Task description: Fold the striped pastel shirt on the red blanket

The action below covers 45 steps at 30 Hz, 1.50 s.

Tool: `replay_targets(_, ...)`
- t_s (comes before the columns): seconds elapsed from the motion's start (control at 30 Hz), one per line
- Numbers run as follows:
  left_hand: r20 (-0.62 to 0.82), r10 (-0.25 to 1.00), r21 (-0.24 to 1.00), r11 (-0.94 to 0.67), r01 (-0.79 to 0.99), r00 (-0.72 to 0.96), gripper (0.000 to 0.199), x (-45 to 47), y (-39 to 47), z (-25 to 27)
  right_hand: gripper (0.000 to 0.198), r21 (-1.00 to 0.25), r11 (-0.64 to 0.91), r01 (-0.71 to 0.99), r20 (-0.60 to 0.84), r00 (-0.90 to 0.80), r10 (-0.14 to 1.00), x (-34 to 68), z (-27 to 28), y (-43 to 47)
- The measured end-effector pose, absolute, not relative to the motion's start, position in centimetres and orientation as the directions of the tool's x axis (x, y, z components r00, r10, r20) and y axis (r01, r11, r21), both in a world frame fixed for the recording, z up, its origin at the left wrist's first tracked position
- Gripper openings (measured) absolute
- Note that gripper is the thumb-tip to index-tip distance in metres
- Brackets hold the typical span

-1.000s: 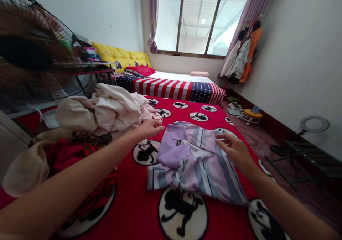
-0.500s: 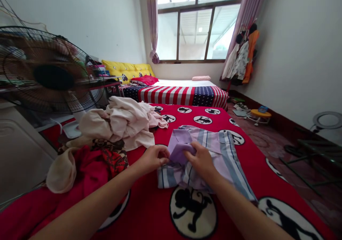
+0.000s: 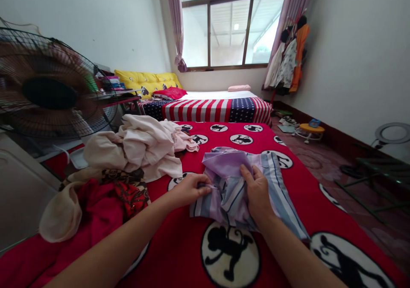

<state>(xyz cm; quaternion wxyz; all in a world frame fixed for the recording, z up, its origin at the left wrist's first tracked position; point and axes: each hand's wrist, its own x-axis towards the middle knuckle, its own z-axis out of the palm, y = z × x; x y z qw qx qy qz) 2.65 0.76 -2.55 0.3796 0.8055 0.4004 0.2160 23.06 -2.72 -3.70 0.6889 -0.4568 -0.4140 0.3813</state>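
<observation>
A lilac, white and blue striped shirt (image 3: 235,194) lies bunched on the red bedspread in front of me. Its plain lilac part, which looks like a collar, is raised and spread between my hands. My left hand (image 3: 192,189) pinches the left edge of that cloth between thumb and fingers. On the other side, my right hand (image 3: 259,192) grips the lilac cloth, thumb and index finger at its right edge. The shirt's striped lower part stretches flat to the right, under and past my right wrist.
The red bedspread (image 3: 173,245) carries round monkey patches. To the left are a heap of cream cloth (image 3: 144,145), dark red clothing (image 3: 102,211) and a black fan (image 3: 49,93). Behind stands another bed with a striped cover (image 3: 198,112). A yellow stool (image 3: 311,128) is on the floor at right.
The lilac cloth, folded over before, is now opened out wider. My right hand has moved slightly right and turned more upright; my left hand has shifted a little right. The view has tilted slightly.
</observation>
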Motion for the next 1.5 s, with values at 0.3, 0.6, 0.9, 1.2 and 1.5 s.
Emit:
replay_targets(0.3, 0.212, 0.793, 0.852, -0.436, 0.289, 0.571, 0.023, 5.2, 4.4, -3.2, 0.020, -0.933, 0.357, -0.045, 0.317, 0.369, 0.874, 23.4, -3.0, -3.6)
replay_targets(0.6, 0.386, 0.834, 0.481, -0.546, 0.685, 0.394, 0.024, 4.9, 2.8, -3.4, 0.027, -0.940, 0.340, 0.014, 0.339, 0.127, 0.932, 23.2, -3.3, -3.3)
replay_targets(0.9, 0.345, 0.683, 0.459, -0.721, 0.519, 0.644, 0.033, 3.9, -1.8, -2.8, 0.043, -0.878, 0.371, 0.301, 0.415, 0.097, 0.905, 23.6, -2.6, -3.4)
replay_targets(1.2, 0.327, 0.680, 0.558, -0.700, 0.446, 0.656, 0.070, 4.8, 0.1, -4.3, 0.009, -0.305, 0.677, 0.670, 0.479, -0.507, 0.717, 21.7, -0.8, -7.2)
replay_targets(1.5, 0.300, 0.634, 0.293, -0.772, 0.564, 0.713, 0.020, 2.3, -3.4, -4.3, 0.015, -0.042, 0.234, 0.971, 0.228, -0.219, 0.949, 24.1, -0.7, -4.9)
